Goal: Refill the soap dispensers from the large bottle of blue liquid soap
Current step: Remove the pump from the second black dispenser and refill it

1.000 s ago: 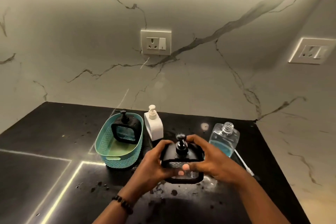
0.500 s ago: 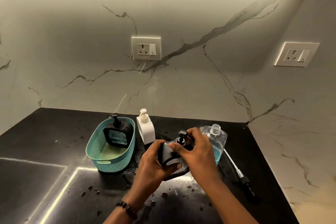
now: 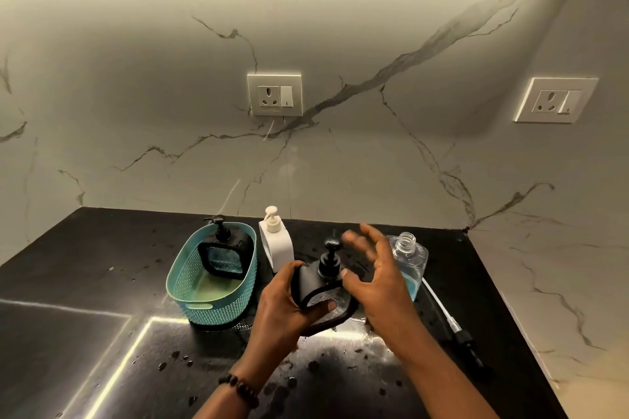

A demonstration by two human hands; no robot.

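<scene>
Left hand (image 3: 284, 303) clamps the black dispenser (image 3: 318, 292) low in the centre of the frame, fingers wrapped under its body, tilting it above the wet black bench (image 3: 102, 333). Right hand (image 3: 376, 277) hangs spread and empty just right of the pump head (image 3: 329, 258), thumb near the collar, gripping nothing. The pump looks seated, so the job in hand is likely getting it unscrewed: pinch the collar, not the plunger, and keep the left hand's hold firm while the body is brought upright, so nothing slips on those damp surfaces.

Behind the right hand, right of centre, stands the large bottle (image 3: 408, 258), cap off, blue soap (image 3: 413, 286) low inside it. An open neck that close to a working hand is an easy knock-over. Its pump tube (image 3: 446, 316) lies on the bench at lower right. Just left of the held dispenser stands a white dispenser (image 3: 276, 247), and further left a second black dispenser (image 3: 223, 253) sits inside the teal basket (image 3: 190, 299). Droplets speckle the bench along the bottom, so set things down carefully.
</scene>
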